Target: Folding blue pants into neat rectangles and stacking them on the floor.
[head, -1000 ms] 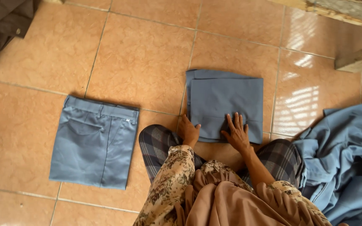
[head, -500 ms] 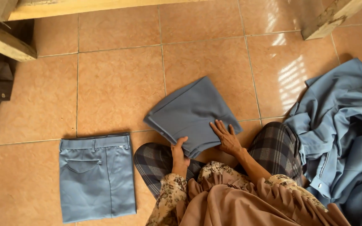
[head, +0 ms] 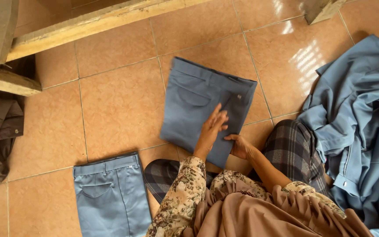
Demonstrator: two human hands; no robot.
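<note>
A folded pair of blue-grey trousers (head: 200,109), smooth woven cloth in a near-rectangular bundle with a back pocket and waistband facing up, lies on the glossy terracotta tiled floor (head: 119,109), tilted across a grout line. The left hand (head: 212,127) rests flat on it, fingers spread and open, holding nothing. The right hand (head: 241,147) sits at the bundle's near edge, fingers curled at the cloth; whether it pinches the fabric cannot be told. A second folded pair (head: 110,195) lies near the picture's lower edge. A loose heap of blue garments (head: 365,123) is crumpled at the right. Rough wooden beams (head: 88,30) cross the far side.
</note>
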